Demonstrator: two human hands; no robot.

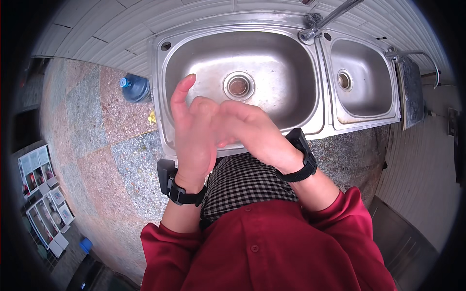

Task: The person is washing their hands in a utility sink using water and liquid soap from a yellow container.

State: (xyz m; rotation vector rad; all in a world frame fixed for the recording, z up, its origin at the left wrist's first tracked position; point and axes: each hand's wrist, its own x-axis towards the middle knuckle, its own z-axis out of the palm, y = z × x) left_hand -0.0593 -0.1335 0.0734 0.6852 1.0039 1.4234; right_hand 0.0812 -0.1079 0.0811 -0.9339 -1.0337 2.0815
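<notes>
— Holding anything in bare left hand (194,138), bare right hand (264,136)?
— Holding nothing visible; spread at left, too blurred to judge at right.
— Locate wide, rounded silver-steel sink basin (274,72).
— Below, ahead, elongated left-right; overhung farther by left.

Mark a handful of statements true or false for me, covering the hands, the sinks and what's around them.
1. The left hand and right hand overlap in this view. True.
2. The small sink is to the right of the large sink. True.
3. Only one wrist wears a strap. False: there is a left strap and a right strap, both black.
4. A bottle stands inside the small sink. False: the blue bottle is on the floor, left of the large sink.
5. The sleeves are red. True.
6. The hands hold a plate. False: no held thing shows.
</notes>
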